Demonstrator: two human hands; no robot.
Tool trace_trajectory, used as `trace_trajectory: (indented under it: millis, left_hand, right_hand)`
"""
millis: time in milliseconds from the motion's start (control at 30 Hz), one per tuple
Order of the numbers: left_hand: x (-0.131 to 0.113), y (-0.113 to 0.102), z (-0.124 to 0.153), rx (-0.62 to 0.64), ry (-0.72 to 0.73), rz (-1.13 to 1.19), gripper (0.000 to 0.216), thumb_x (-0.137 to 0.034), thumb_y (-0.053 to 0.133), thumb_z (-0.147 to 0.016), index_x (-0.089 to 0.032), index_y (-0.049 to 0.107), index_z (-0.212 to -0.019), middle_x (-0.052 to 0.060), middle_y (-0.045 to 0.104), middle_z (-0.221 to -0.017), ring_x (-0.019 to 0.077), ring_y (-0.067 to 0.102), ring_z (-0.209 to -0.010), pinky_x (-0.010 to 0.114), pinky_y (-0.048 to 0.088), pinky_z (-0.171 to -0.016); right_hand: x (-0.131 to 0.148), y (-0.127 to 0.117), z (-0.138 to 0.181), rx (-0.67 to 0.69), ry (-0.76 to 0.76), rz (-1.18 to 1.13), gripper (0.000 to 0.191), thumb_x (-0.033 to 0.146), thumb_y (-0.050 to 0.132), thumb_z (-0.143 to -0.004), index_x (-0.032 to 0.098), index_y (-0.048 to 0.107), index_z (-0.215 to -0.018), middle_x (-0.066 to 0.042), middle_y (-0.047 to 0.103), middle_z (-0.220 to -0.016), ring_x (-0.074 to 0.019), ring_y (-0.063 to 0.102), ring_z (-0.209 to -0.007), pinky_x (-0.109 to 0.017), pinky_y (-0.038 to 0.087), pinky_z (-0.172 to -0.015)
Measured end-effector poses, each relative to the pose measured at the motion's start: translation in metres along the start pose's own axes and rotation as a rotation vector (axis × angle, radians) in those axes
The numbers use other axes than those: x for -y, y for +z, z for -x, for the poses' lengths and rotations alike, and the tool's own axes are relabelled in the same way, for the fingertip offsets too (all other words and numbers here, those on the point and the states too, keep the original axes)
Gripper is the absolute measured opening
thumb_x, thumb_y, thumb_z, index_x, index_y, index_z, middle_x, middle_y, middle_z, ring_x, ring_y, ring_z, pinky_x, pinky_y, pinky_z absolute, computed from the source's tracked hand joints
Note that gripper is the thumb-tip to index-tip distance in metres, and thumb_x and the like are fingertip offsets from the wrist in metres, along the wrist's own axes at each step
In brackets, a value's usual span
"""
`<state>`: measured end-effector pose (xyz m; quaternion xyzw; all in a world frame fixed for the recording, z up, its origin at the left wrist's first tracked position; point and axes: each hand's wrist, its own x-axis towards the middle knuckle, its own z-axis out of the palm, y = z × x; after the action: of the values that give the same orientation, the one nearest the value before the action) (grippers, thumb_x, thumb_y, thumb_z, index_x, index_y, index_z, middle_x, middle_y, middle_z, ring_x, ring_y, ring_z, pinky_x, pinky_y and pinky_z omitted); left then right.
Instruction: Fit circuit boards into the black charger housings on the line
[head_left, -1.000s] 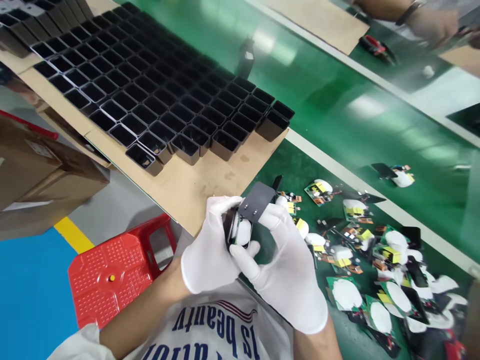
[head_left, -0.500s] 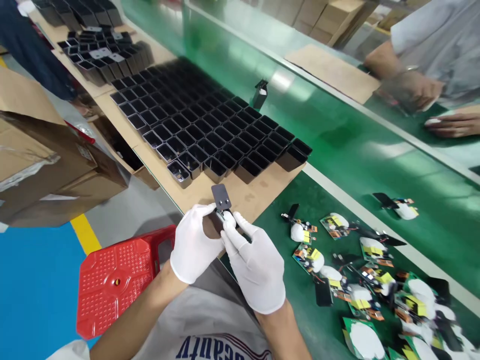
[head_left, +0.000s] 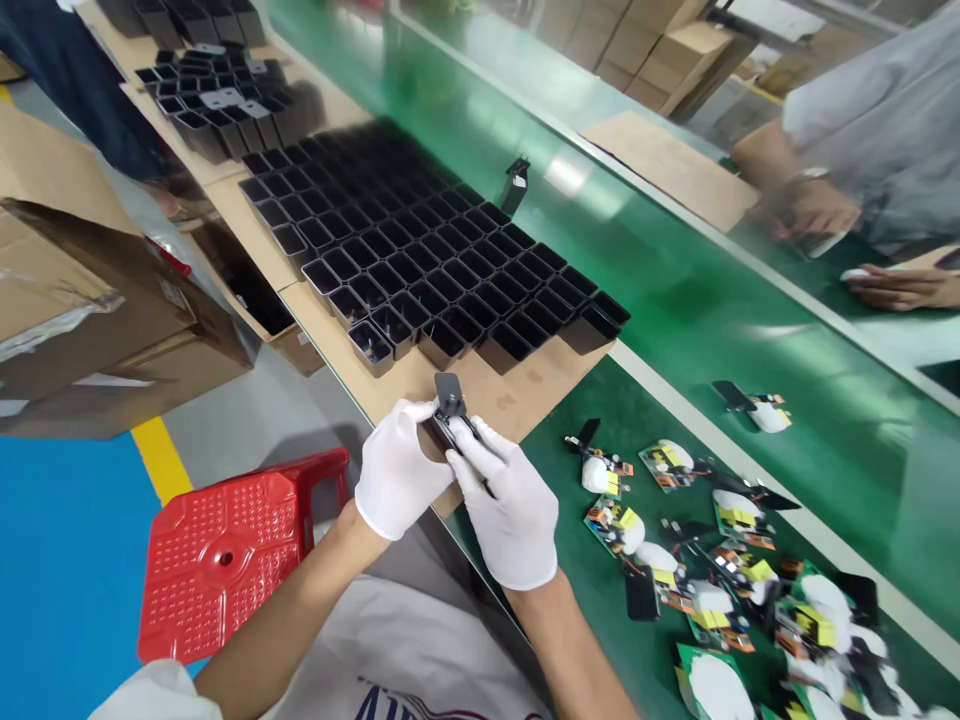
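Block of open black housings fills the cardboard sheet, just beyond both hands. Left hand and right hand pressed together, jointly pinching a small black part (flap standing up, long axis pointing toward the housings). Left hand nearer the housings.

Only the tops of dark blue letters show on the person's white shirt at six o'clock, cut by the edge and not readable.
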<state>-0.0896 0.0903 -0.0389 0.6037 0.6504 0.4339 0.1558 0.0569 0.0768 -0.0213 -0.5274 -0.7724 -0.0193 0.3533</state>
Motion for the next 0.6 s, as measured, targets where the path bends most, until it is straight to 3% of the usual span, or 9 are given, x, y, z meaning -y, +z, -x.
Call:
trace_trajectory:
  millis: [100,233,300,433,600]
  left_hand:
    - [0.000,-0.001,0.000,0.002,0.004,-0.004,0.046,-0.019,0.085,-0.073,-0.023,0.069,-0.115,0.002,0.080,-0.101,0.0254,0.082,-0.095,0.036,0.067,-0.086]
    - [0.002,0.000,-0.001,0.028,-0.009,-0.005,0.041,-0.018,0.082,-0.075,-0.024,0.070,-0.113,0.002,0.079,-0.101,0.0250,0.082,-0.095,0.036,0.066,-0.086]
    - [0.004,0.002,0.000,0.031,-0.016,-0.004,0.043,-0.017,0.081,-0.075,-0.024,0.070,-0.115,0.002,0.079,-0.102,0.0255,0.082,-0.097,0.036,0.066,-0.089]
    - [0.006,0.004,0.005,0.013,-0.013,0.005,0.050,-0.020,0.084,-0.072,-0.024,0.069,-0.119,0.003,0.080,-0.106,0.0274,0.082,-0.100,0.039,0.066,-0.093]
    - [0.005,0.007,0.004,0.013,-0.039,-0.014,0.041,-0.021,0.080,-0.078,-0.024,0.070,-0.117,0.004,0.080,-0.105,0.0261,0.082,-0.099,0.037,0.066,-0.092]
  right_hand:
    - [0.001,-0.001,-0.005,-0.017,0.033,-0.043,0.034,0.030,0.071,-0.107,0.023,0.073,-0.140,-0.013,0.081,-0.134,-0.0277,0.083,-0.113,-0.040,0.071,-0.096]
    - [0.000,0.002,-0.009,0.048,-0.043,-0.017,0.028,0.030,0.062,-0.112,0.022,0.076,-0.135,-0.014,0.083,-0.128,-0.0283,0.084,-0.109,-0.041,0.071,-0.091]
    - [0.000,0.002,-0.007,-0.005,-0.019,-0.007,0.026,0.030,0.069,-0.109,0.023,0.076,-0.133,-0.013,0.084,-0.126,-0.0273,0.084,-0.106,-0.040,0.071,-0.090]
    - [0.002,-0.001,-0.001,-0.163,0.014,0.030,0.038,0.031,0.087,-0.098,0.020,0.075,-0.132,-0.013,0.085,-0.121,-0.0271,0.085,-0.100,-0.038,0.071,-0.087]
    - [0.002,0.001,0.001,-0.071,0.003,-0.045,0.032,0.024,0.079,-0.103,0.026,0.075,-0.135,-0.010,0.085,-0.124,-0.0254,0.084,-0.105,-0.038,0.070,-0.090]
